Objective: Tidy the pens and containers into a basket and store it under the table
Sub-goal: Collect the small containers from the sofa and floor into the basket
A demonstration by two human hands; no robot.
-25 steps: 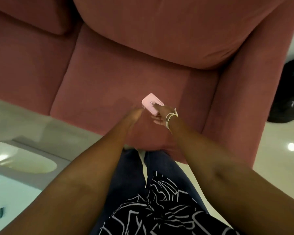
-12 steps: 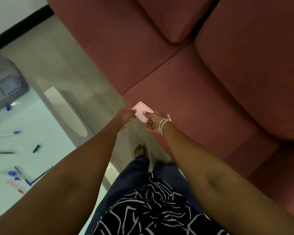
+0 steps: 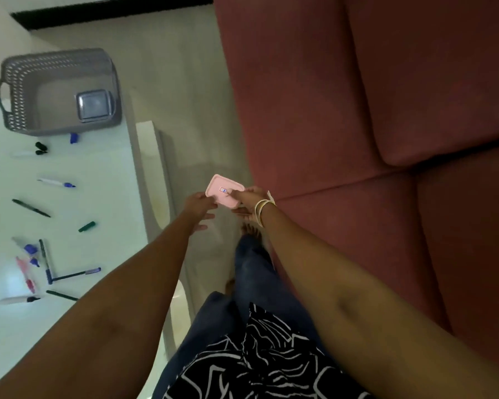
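A small pink lidded container (image 3: pixel 220 187) is held up over the floor between the sofa and the table. My right hand (image 3: pixel 247 198) grips its right end, thumb on the lid. My left hand (image 3: pixel 200 203) touches its left edge with fingers spread. On the white table (image 3: pixel 110 197) at the left stands a grey perforated basket (image 3: pixel 26 82) with a clear lidded container (image 3: pixel 94 105) inside. Several pens and markers (image 3: pixel 56 183) and loose caps lie scattered on the table below the basket.
A dark red sofa (image 3: pixel 372 110) fills the right side, close to my right arm. A strip of pale floor (image 3: pixel 182 82) runs between sofa and table. My legs and bare feet (image 3: pixel 249 230) stand in that strip.
The view has swung left from the sofa seat toward the table. The pink container has come off the sofa cushion and now hangs over the floor, with my left hand touching it.
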